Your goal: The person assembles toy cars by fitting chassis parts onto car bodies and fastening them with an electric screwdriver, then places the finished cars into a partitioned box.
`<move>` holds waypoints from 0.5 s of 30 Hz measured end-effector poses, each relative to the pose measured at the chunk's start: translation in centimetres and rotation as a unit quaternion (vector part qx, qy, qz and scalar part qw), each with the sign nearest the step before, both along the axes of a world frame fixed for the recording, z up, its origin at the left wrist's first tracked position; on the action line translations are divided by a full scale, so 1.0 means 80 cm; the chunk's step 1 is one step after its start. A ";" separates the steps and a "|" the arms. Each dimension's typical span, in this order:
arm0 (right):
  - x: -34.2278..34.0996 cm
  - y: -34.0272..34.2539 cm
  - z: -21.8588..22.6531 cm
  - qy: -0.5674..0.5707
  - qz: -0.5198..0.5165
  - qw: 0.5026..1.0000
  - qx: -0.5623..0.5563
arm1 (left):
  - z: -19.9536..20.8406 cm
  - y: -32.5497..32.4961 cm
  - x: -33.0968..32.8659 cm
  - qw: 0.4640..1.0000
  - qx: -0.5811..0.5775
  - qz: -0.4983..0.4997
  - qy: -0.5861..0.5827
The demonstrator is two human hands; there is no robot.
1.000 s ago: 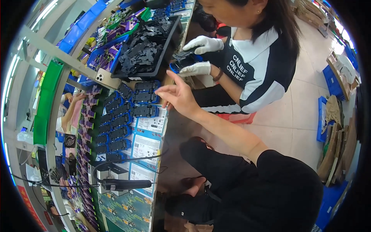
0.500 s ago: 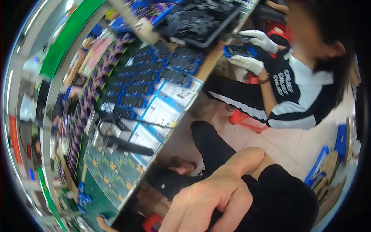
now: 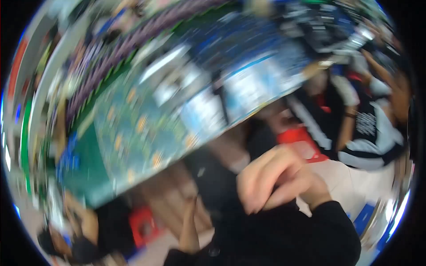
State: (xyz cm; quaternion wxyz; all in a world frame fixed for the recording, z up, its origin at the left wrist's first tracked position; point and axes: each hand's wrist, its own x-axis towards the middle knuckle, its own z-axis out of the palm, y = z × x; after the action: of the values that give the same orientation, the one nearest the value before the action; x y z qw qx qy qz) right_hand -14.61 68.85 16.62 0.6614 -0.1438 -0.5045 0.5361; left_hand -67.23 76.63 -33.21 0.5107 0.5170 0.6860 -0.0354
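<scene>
My right hand hangs in front of my body, over my dark-clothed lap. Its fingers curl in toward the thumb, and no object shows in it. Lower and further left, my left hand is narrow and blurred, with its fingers not readable; it touches nothing that I can make out. Nearest to both is the workbench, where a patterned green mat lies. White-and-blue printed sheets lie along the bench's edge. Behind them are rows of dark and blue parts, smeared by motion.
At the right sits a co-worker in a black-and-white top, near a red stool. Another person is at the lower left, beside a second red stool. A row of purple pieces runs along the bench's far side.
The whole view has swung, bringing the mat more into the middle and the co-worker further right and lower. My right hand appears higher and further right; my left forearm has come into view.
</scene>
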 end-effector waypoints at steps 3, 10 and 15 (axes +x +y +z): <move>-0.018 -0.026 -0.078 -0.028 -0.093 0.966 -0.238 | -0.027 0.010 0.028 1.000 0.012 -0.018 -0.023; -0.021 -0.064 -0.168 -0.014 -0.156 0.912 -0.379 | 0.009 0.017 0.060 0.975 0.046 0.202 -0.074; -0.020 -0.061 -0.167 -0.002 -0.185 0.895 -0.405 | -0.025 0.065 0.084 0.984 0.069 0.161 -0.046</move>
State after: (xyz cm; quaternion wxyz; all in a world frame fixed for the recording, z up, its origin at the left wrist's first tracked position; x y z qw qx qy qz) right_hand -16.19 63.99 3.23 0.6324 -0.4909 -0.2093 0.5615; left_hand -60.52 81.80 -35.22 0.5038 0.4349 0.7370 0.1178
